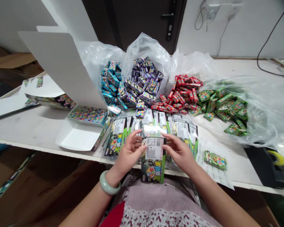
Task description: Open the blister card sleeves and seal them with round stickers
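Four bags (146,47) of small packets (139,86) cover a white table (38,126).

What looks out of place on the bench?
One green packet lies alone on a printed white sheet, near the right hand and apart from the green pile on its plastic bag. The sheet's corner also overhangs the bench edge.

Left hand (129,153) and right hand (180,153) face inward.
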The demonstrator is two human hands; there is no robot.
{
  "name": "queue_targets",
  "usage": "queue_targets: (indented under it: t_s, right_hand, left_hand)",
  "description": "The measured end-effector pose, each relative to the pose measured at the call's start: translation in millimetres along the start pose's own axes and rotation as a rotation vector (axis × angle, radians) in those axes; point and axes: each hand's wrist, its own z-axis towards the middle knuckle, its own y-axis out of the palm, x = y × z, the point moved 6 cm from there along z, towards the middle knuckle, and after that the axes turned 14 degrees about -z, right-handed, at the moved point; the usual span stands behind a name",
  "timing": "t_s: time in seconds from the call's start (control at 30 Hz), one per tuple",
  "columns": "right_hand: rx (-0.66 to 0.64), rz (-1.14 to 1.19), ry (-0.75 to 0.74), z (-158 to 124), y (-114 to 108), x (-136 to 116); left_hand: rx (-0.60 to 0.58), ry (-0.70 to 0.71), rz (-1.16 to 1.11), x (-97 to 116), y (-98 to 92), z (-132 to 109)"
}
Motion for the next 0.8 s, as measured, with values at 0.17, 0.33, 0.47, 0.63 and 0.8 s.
queue_targets:
  t_s: [0.17,0.33,0.47,0.63,0.8]
  right_hand:
    - [-0.036,-0.149,-0.012,2.9,-1.2,5.4]
    - [0.081,-0.202,-0.154,14.8,-9.8,-12.2]
    - [0.080,0.027,-0.044,25.1,-10.3,-8.2]
    - [0.040,-0.131,-0.168,20.6,-12.4,-22.1]
    - [-0.035,-0.099,-0.091,21.5,-10.9,-26.8]
  left_hand:
    - [-0.002,-0.052,0.165,-12.4,-2.6,2.5]
    - [0.022,0.132,0.273,-1.2,-7.0,14.0]
    - [0.038,0.035,0.118,-6.6,-11.8,19.3]
    - [-0.037,0.090,0.168,0.1,-3.8,15.2]
    - [0.022,0.047,0.125,6.2,6.0,18.5]
